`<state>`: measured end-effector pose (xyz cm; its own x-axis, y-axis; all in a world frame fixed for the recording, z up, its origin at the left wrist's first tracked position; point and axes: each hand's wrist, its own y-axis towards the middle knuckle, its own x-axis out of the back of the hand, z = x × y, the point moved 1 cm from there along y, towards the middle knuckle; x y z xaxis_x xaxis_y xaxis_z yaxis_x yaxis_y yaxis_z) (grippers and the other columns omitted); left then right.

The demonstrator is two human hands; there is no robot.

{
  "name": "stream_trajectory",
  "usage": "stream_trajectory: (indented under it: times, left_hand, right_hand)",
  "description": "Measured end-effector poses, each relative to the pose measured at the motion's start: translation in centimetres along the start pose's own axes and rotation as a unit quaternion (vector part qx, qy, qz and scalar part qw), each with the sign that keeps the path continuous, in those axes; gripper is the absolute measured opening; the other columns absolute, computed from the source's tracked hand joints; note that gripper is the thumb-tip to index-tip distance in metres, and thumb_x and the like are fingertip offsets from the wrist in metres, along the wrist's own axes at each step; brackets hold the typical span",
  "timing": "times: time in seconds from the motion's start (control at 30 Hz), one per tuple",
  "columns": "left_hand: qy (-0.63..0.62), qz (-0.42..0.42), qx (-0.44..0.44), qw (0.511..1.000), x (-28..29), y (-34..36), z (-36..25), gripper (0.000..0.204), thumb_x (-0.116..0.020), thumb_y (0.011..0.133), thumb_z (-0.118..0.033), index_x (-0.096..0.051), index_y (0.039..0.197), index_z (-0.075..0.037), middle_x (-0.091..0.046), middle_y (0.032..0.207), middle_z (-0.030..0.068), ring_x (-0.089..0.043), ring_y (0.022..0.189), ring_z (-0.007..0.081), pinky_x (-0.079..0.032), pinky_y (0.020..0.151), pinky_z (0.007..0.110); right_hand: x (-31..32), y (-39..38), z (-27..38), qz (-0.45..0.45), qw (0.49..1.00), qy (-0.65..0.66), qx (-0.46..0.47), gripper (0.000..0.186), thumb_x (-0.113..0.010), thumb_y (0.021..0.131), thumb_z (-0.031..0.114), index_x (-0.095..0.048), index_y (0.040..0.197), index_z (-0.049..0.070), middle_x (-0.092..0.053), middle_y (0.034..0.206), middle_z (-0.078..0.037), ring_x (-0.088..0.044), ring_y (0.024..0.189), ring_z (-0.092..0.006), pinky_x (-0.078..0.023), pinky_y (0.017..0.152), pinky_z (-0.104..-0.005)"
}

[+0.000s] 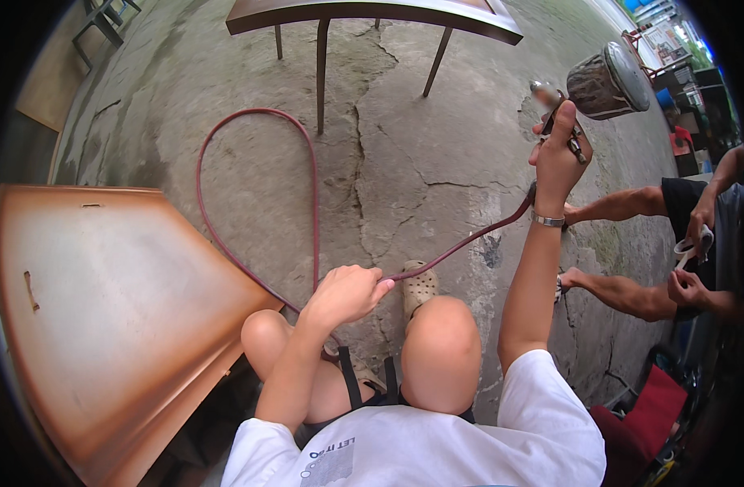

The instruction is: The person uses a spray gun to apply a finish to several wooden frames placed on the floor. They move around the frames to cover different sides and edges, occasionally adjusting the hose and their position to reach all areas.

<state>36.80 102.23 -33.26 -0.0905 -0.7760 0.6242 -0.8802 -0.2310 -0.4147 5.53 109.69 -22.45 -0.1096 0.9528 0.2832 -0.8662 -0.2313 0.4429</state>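
My right hand (pixel 563 150) is raised at the upper right, wrapped round the handle of a spray gun (pixel 581 140). A stained metal paint cup (pixel 607 85) is at the gun, tilted to the right. From below that hand a dark red air hose (pixel 469 238) sags down to my left hand (pixel 345 294), which is closed round it above my knees. Past my left hand the hose loops out over the floor. At the left stands a wooden panel (pixel 129 276), pale in the middle and shaded orange-brown at its edges, with small slots cut in it. Neither hand touches it.
A table (pixel 372 10) with thin legs stands ahead on cracked concrete (pixel 437 154). At the right another person (pixel 632 292) holds a roll of tape (pixel 695 243). A red cloth-like item (pixel 656 410) lies at the lower right. A chair (pixel 100 32) is far left.
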Motion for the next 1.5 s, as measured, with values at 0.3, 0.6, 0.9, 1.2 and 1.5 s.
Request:
stream_trajectory:
  times: [0.3, 0.6, 0.9, 1.2, 1.5]
  left_hand:
    - [-0.008, -0.028, 0.030, 0.999, 0.1, -1.7, 0.3, 0.045, -0.053, 0.104, -0.041, -0.068, 0.090, -0.001, -0.069, 0.081, 0.0248, -0.067, 0.083, 0.0454, -0.052, 0.077, 0.055]
    - [0.002, -0.113, 0.044, 0.993, -0.5, -3.8, 1.3, 0.044, -0.053, 0.103, -0.040, -0.066, 0.088, -0.001, -0.069, 0.081, 0.0241, -0.068, 0.082, 0.0449, -0.054, 0.075, 0.054]
    - [0.005, -0.123, 0.067, 0.990, -0.8, -4.6, 2.0, 0.043, -0.054, 0.103, -0.040, -0.066, 0.089, -0.001, -0.070, 0.081, 0.0237, -0.069, 0.081, 0.0450, -0.054, 0.074, 0.055]
    - [-0.002, -0.107, 0.022, 0.994, -0.8, -3.9, 1.4, 0.041, -0.057, 0.102, -0.038, -0.066, 0.087, 0.000, -0.069, 0.080, 0.0246, -0.068, 0.081, 0.0447, -0.053, 0.075, 0.055]
    - [0.005, -0.046, 0.002, 0.999, -0.6, -2.2, -0.3, 0.041, -0.056, 0.102, -0.038, -0.068, 0.089, 0.000, -0.069, 0.080, 0.0249, -0.068, 0.082, 0.0449, -0.052, 0.075, 0.054]
  right_hand:
    - [-8.9, -5.7, 5.5, 0.132, 0.985, 0.091, 0.062, 0.039, -0.072, 0.099, 0.037, -0.077, 0.092, -0.001, -0.062, 0.060, -0.001, -0.047, 0.051, -0.0043, -0.036, 0.050, -0.0223]
    - [-18.1, -9.8, 11.9, 0.244, 0.927, 0.178, 0.222, 0.038, -0.074, 0.097, 0.032, -0.071, 0.079, -0.001, -0.061, 0.061, -0.010, -0.054, 0.050, -0.0164, -0.042, 0.050, -0.0305]
    - [-20.7, -12.1, 13.0, 0.260, 0.905, 0.178, 0.284, 0.041, -0.073, 0.095, 0.036, -0.068, 0.076, 0.000, -0.063, 0.065, -0.014, -0.059, 0.052, -0.0282, -0.046, 0.052, -0.0366]
    - [-16.0, -8.1, 9.1, 0.192, 0.947, 0.100, 0.236, 0.038, -0.074, 0.096, 0.033, -0.070, 0.079, 0.000, -0.062, 0.063, -0.009, -0.052, 0.051, -0.0165, -0.042, 0.052, -0.0317]
    - [-8.6, -4.2, 4.0, 0.099, 0.973, 0.001, 0.208, 0.040, -0.073, 0.098, 0.033, -0.070, 0.079, -0.002, -0.058, 0.059, -0.008, -0.045, 0.051, -0.0119, -0.038, 0.051, -0.0280]
